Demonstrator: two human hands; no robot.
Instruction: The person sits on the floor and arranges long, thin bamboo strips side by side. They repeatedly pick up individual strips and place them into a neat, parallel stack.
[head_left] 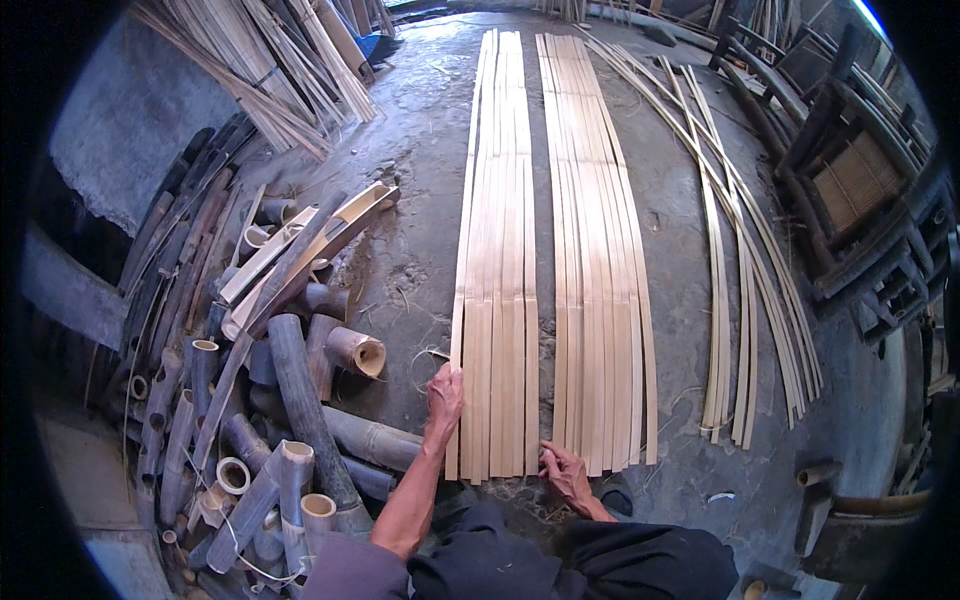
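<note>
Long pale bamboo strips lie side by side on the floor in two flat panels, a left panel (497,380) and a right panel (600,385), with a narrow gap between them. My left hand (445,405) is closed at the outer edge of the left panel, its fingers gripping the outermost strip. Close to the near end of the gap, my right hand (568,474) is curled, its fingertips beside the left panel's inner edge. Whatever those fingertips hold, if anything, cannot be made out.
Cut bamboo tubes (295,390) and split pieces are heaped on the left. Loose bamboo strips (745,270) cross each other on the right, near dark bamboo furniture (850,190). Long strips (260,70) lean at the far left. A short bamboo piece (820,473) lies at the near right.
</note>
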